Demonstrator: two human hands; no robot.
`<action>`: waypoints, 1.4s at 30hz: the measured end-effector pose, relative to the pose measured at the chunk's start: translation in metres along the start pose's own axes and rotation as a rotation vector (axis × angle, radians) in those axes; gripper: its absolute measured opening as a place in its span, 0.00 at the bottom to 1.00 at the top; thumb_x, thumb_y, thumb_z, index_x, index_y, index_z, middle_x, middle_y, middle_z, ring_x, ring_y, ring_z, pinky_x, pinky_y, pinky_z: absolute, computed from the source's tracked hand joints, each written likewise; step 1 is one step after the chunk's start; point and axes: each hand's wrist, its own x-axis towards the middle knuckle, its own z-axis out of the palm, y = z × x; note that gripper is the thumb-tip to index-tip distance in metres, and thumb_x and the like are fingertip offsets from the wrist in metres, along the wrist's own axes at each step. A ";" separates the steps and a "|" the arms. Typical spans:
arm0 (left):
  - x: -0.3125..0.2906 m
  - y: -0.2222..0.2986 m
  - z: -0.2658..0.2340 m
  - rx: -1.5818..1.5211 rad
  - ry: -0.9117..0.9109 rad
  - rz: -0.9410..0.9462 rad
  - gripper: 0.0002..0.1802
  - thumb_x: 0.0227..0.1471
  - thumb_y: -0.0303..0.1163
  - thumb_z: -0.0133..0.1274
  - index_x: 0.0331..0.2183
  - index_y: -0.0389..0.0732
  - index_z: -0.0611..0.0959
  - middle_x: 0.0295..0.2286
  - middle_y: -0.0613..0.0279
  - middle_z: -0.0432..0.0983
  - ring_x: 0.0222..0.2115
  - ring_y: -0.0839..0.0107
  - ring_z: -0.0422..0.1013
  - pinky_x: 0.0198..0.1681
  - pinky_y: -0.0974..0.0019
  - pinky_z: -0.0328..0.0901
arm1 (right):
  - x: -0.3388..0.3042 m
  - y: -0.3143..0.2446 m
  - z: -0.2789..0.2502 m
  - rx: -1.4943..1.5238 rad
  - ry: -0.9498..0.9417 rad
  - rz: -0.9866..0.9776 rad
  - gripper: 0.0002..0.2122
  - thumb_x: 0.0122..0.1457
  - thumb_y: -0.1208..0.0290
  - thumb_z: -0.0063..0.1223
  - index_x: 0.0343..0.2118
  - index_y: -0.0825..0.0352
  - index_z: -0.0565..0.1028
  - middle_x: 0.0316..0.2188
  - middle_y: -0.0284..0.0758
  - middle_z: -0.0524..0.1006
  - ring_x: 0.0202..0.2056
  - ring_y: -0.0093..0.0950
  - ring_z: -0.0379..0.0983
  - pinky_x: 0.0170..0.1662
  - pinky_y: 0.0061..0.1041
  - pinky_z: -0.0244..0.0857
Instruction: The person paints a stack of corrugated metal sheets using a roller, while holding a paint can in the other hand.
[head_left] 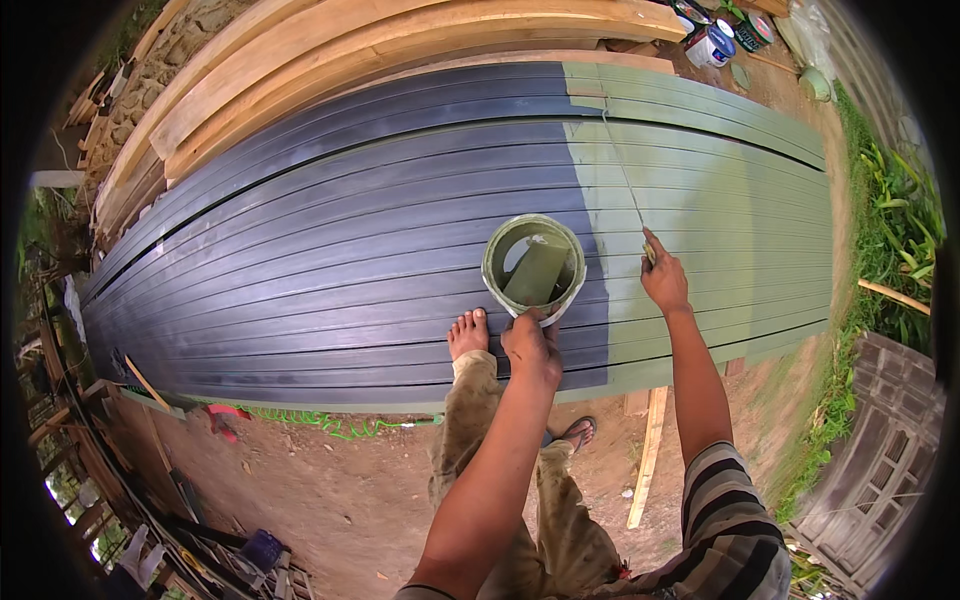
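My left hand (532, 345) grips the lower rim side of a paint bucket (496, 258) with green paint coating its inside walls. My right hand (665, 280) is closed round the handle of a paint roller (626, 180), whose thin metal rod reaches away over the boards. The roller's head rests on the far boards, at the border between dark and green. Beneath both hands lies a wide row of long planks: dark planks (350, 240) on the left, green-painted planks (760, 220) on the right. The green looks paler and glossier near the border.
My bare foot (467, 334) stands on the near planks; the other foot, in a flip-flop (579, 432), is on the dirt. Timber beams (420, 40) lie along the far side. Paint cans (711, 46) stand far right. A green coiled hose (330, 420) runs along the near edge.
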 end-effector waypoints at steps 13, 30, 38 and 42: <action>-0.008 0.019 0.023 -0.008 0.031 0.064 0.24 0.46 0.17 0.47 0.48 0.30 0.72 0.47 0.54 0.72 0.45 0.61 0.73 0.52 0.60 0.72 | -0.082 0.021 -0.007 0.040 0.083 -0.030 0.30 0.60 0.75 0.52 0.65 0.45 0.63 0.34 0.48 0.81 0.35 0.51 0.78 0.38 0.48 0.71; 0.005 -0.007 0.007 -0.008 0.002 -0.020 0.24 0.46 0.18 0.48 0.49 0.30 0.71 0.46 0.54 0.72 0.46 0.62 0.73 0.54 0.59 0.70 | -0.020 0.028 -0.008 0.021 0.033 -0.042 0.29 0.60 0.74 0.51 0.64 0.46 0.64 0.35 0.49 0.81 0.37 0.53 0.77 0.41 0.50 0.72; -0.002 -0.009 0.010 -0.002 -0.071 -0.001 0.27 0.45 0.18 0.49 0.50 0.30 0.69 0.45 0.54 0.73 0.44 0.62 0.74 0.54 0.59 0.69 | -0.082 0.027 0.001 0.060 0.116 -0.066 0.29 0.60 0.75 0.51 0.65 0.47 0.63 0.31 0.48 0.81 0.33 0.52 0.78 0.36 0.50 0.70; -0.002 -0.016 0.010 0.001 -0.073 0.008 0.26 0.45 0.18 0.48 0.50 0.30 0.69 0.45 0.54 0.73 0.43 0.62 0.75 0.50 0.61 0.71 | -0.029 0.019 -0.004 0.006 0.080 -0.040 0.29 0.60 0.74 0.51 0.64 0.44 0.64 0.33 0.47 0.82 0.36 0.50 0.78 0.39 0.48 0.72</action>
